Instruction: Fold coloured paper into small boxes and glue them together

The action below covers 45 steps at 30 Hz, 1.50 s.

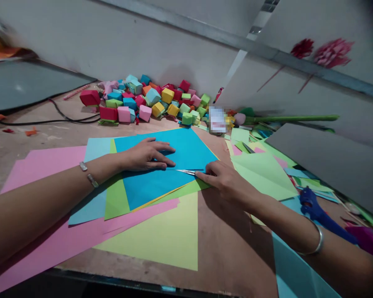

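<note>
My left hand (151, 154) lies flat with its fingers spread on a blue paper sheet (149, 186). Beside its fingertips, the silver blades of a pair of scissors (188, 171) point left, along a straight edge in the blue paper. My right hand (222, 178) is closed round the handles, which its fingers mostly hide. Under the blue sheet show a thin yellow-orange edge, a green sheet (114, 198) and a light blue sheet (95, 213). Pink paper (49, 244) and a pale yellow sheet (174, 236) lie nearest the front.
Many small coloured paper boxes (152, 97) are heaped against the wall. A blue glue gun (317, 209) and pale green paper (264, 176) lie right, below a grey board (329, 161). A black cable (59, 120) crosses the back left.
</note>
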Tool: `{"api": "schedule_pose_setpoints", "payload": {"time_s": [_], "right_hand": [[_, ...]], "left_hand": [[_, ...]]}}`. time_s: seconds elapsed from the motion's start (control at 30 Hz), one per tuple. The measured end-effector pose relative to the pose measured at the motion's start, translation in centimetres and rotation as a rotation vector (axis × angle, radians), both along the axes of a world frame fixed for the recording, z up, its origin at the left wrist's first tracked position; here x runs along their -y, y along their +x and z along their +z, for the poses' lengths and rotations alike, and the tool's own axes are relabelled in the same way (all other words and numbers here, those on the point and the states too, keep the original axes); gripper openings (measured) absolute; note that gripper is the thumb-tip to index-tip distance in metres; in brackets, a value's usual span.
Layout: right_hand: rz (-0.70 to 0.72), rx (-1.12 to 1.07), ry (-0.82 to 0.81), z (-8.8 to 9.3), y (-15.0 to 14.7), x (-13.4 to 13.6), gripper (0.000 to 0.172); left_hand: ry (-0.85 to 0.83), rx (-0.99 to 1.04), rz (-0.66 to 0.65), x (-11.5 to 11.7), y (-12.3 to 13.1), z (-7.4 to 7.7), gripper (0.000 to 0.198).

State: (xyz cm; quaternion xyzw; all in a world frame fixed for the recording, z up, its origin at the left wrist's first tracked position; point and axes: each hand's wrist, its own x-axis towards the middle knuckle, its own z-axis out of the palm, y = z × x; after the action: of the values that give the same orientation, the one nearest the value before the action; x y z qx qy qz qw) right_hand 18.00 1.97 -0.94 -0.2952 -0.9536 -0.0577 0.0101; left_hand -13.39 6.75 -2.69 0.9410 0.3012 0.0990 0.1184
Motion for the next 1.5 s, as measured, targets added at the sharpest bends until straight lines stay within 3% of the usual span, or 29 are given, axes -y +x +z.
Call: {"api": "schedule_pose_setpoints", "payload": {"time_s": [0.4, 0.67, 0.87, 1.17, 1.5], "right_hand": [[-0.056, -0.051, -0.089, 0.0, -2.3, 0.2, 0.039], [-0.040, -0.016, -0.058, 0.9, -2.0, 0.5, 0.044], [-0.064, 0.045, -0.040, 0.2, -2.5, 0.5, 0.043], [-0.019, 0.115, -0.009, 1.1, -2.5, 0.2, 0.045], [0.034, 0.154, 0.015, 0.7, -4.8, 0.4, 0.044]], "left_hand": [[-0.005, -0.001, 0.006, 0.1, 0.1, 0.1, 0.028], [0.002, 0.004, -0.005, 0.2, 0.1, 0.2, 0.030], [0.027, -0.017, -0.007, 0.3, 0.1, 0.2, 0.035], [0.033, -0.012, -0.008, 0.2, 0.2, 0.0, 0.036], [0.047, -0.005, -0.014, 0.0, 0.1, -0.3, 0.038]]}}
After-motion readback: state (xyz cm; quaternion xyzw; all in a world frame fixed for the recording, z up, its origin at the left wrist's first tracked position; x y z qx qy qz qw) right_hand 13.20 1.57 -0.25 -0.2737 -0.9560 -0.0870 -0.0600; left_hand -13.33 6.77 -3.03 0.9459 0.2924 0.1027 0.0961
